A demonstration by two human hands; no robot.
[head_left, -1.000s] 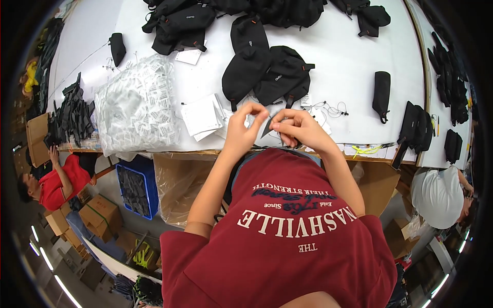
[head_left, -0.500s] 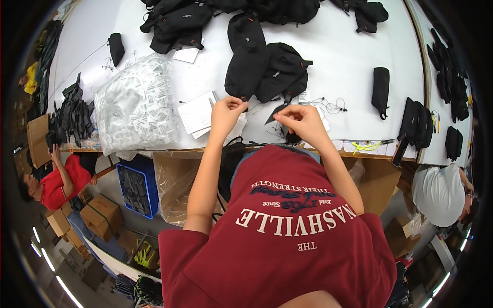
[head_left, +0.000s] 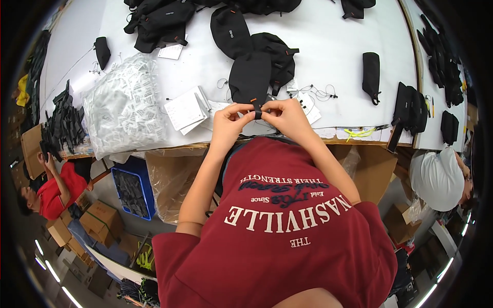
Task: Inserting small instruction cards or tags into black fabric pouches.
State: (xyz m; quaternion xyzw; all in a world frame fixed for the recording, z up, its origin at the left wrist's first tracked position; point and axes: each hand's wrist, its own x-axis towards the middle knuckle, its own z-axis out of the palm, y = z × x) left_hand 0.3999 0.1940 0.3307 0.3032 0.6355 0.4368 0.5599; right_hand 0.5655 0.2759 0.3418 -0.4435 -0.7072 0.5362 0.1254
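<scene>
On the white bench (head_left: 331, 43), near edge | black rounded fabric pouch (head_left: 250, 77) | left hand (head_left: 228, 124), right hand (head_left: 289, 118): fingers pinching narrow black strap (head_left: 258, 113) at pouch's near end | step: seemingly working the strap; next move likely calls for steady grips

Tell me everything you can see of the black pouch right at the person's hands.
The black pouch looks like soft, matte fabric, with a rounded outline and a small orange tab near the end facing the person. It lies on the white table, overlapping another black pouch on its right. The left hand and right hand pinch a short dark strip at its near end; how that strip joins the pouch is too small to make out.
</scene>
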